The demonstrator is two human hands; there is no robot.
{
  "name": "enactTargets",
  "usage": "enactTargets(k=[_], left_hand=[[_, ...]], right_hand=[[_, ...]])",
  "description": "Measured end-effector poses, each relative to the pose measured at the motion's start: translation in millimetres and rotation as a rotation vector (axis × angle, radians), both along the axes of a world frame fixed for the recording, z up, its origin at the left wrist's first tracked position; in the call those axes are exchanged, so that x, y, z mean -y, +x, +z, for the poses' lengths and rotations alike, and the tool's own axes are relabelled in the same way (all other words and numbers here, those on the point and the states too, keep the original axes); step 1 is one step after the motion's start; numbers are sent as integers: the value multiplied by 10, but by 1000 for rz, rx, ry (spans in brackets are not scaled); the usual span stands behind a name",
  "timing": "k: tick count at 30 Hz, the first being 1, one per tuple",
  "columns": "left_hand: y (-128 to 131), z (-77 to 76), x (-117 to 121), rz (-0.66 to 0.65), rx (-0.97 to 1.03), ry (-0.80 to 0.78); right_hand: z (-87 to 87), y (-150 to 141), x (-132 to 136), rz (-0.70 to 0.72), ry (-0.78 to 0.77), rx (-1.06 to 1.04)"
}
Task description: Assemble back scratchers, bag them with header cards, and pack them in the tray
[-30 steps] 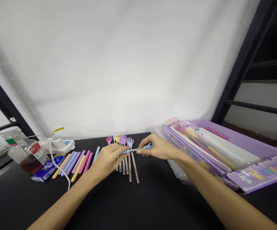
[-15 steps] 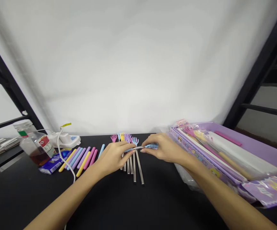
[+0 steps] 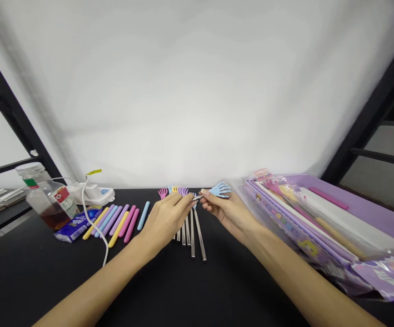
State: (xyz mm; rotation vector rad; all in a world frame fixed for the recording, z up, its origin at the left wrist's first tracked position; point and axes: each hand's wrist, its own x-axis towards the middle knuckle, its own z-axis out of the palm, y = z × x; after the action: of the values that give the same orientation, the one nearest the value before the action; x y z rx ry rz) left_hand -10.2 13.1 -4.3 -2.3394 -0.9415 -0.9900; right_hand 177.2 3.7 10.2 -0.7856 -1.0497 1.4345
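Note:
Between my two hands is a back scratcher with a light blue hand-shaped head (image 3: 220, 190) and a short stretch of metal rod (image 3: 197, 198). My right hand (image 3: 229, 211) pinches it just below the head, which stands up spread above my thumb. My left hand (image 3: 169, 213) is closed on its other end, and my fingers hide that part. Under and beyond my left hand lie several back scratchers (image 3: 199, 234) with metal rods and pink, blue, yellow and purple heads. A loose light blue handle (image 3: 144, 215) rests left of my left hand.
Several coloured handles (image 3: 118, 230) lie in a row on the black table (image 3: 183, 295). Farther left are a blue packet (image 3: 72, 229), a jar of brown liquid (image 3: 52, 200), a power strip (image 3: 101, 196) and a white cable (image 3: 89, 222). A purple box (image 3: 363, 195) with wrapped items stands right.
My right hand has turned, bringing the blue head from lying sideways to standing with its fingers spread in view. The blue part seen at my left fingers is now hidden.

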Motion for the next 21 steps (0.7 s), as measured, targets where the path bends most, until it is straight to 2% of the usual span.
enactTargets(k=[5, 8, 11, 14, 17, 19, 21], left_hand=[[38, 58, 8, 54, -69, -7], [-51, 115, -35, 103, -75, -74], [-282, 195, -144, 279, -35, -227], [-514, 271, -268, 540, 16, -325], [-608, 309, -328, 724, -24, -330], [-620, 300, -330, 713, -60, -320], [-634, 262, -325, 617, -111, -297]], right_hand=[[2, -90, 19, -114, 25, -1], [76, 52, -42, -216, 0, -65], [252, 448, -157, -396, -3, -249], [428, 919, -291, -749, 28, -431], [487, 1154, -390, -863, 12, -431], [461, 1139, -417, -881, -6, -451], [413, 1046, -414, -870, -31, -470]])
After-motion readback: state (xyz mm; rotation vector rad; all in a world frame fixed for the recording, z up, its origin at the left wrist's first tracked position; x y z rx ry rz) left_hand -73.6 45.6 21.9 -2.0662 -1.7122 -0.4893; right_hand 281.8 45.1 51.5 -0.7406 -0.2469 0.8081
